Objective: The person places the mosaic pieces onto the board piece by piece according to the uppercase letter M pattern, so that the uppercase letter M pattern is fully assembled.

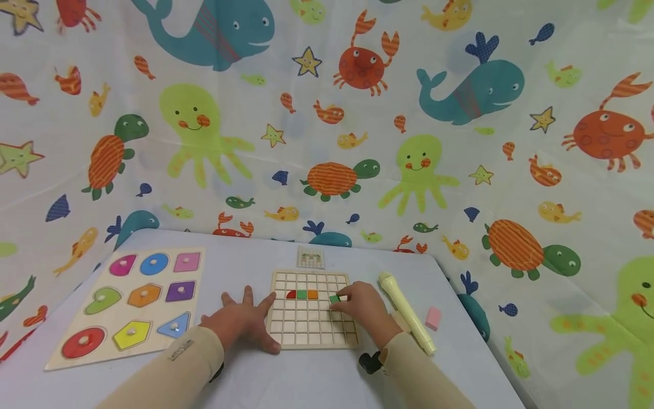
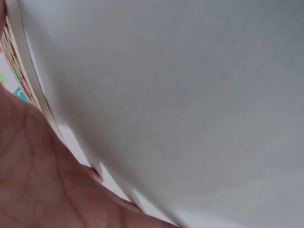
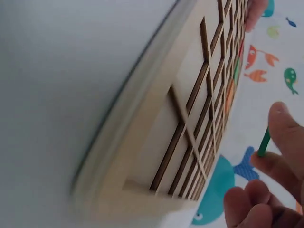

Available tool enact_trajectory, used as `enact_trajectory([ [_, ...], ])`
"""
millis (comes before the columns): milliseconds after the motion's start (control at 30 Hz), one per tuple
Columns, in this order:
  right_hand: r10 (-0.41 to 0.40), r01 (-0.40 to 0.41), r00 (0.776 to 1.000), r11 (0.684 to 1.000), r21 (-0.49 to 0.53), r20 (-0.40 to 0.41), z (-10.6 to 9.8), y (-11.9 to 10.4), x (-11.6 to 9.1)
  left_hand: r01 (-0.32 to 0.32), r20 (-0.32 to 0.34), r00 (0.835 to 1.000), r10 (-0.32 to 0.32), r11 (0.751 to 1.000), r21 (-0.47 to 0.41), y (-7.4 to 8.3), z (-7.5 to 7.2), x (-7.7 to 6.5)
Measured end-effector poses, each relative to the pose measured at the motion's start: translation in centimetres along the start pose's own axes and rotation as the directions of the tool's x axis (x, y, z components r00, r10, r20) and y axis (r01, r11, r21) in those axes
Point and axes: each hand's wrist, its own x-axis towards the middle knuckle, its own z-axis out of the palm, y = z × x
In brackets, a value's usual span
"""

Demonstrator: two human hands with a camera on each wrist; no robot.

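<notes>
A wooden grid board [image 1: 311, 327] lies in the middle of the table. In one of its upper rows sit a red piece [image 1: 291, 295] with a rounded corner, a green square [image 1: 302, 294] and an orange square [image 1: 313, 295], side by side. Between thumb and index finger my right hand [image 1: 367, 308] pinches a thin green tile [image 1: 334, 299], over the board's right part; the right wrist view shows this tile [image 3: 264, 142] edge-on, above the surface. My left hand [image 1: 244, 321], fingers spread, is at the board's left edge, its thumb by the lower left corner.
To the left lies a shape puzzle board [image 1: 124, 288] with knobbed pieces. A small patterned card [image 1: 310, 258] is behind the grid board. On the right are a pale yellow microphone-shaped stick [image 1: 409, 316] and a pink block [image 1: 433, 318]. A sea-animal curtain [image 1: 327, 130] hangs behind.
</notes>
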Motion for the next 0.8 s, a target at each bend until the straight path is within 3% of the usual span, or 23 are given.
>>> enact_trajectory([
  [167,0.008,-0.007,1.0,0.998,-0.058,0.009,0.8,-1.2,1.7,0.011,0.001,1.0,-0.011,1.0,0.004,0.2,-0.3,-0.3],
  [400,0.027,-0.025,0.999,0.998,-0.049,0.033,1.1,-2.5,3.4,0.015,0.006,1.0,-0.015,1.0,-0.007,0.3,-0.4,-0.6],
  [800,0.038,-0.029,0.997,0.992,-0.125,0.066,2.4,-2.5,5.3,0.027,0.007,1.0,-0.027,1.0,-0.007,0.5,-0.6,-0.9],
])
